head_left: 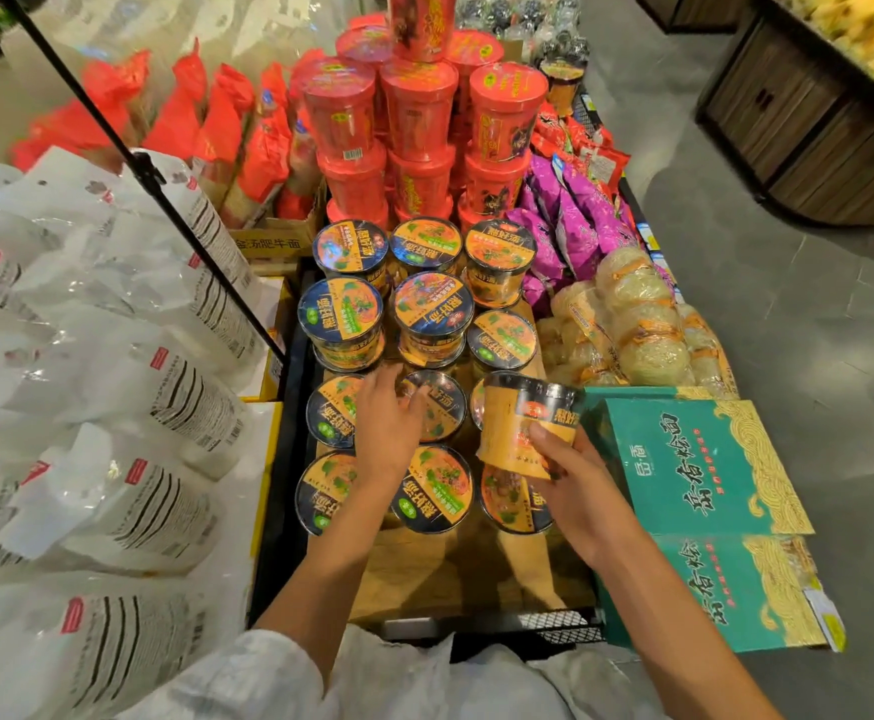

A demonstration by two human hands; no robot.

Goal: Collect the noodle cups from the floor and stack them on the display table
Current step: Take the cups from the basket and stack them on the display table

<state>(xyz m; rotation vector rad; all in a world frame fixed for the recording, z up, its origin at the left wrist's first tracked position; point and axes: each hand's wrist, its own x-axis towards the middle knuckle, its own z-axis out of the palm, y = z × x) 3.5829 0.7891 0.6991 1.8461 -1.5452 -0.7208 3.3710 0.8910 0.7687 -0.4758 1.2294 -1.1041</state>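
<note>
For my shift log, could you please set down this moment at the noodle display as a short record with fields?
right hand: right hand grips a tilted held cup above the table
left hand: left hand lies open on the middle cup
orange cups: lids up in rows of three, the far ones two high
red cups: red cups piled behind
right side: green boxes
left side: white bags

Orange-and-navy noodle cups (427, 309); red tubs (417, 111); teal-gold boxes (705, 465); purple packets (575, 210).
</note>
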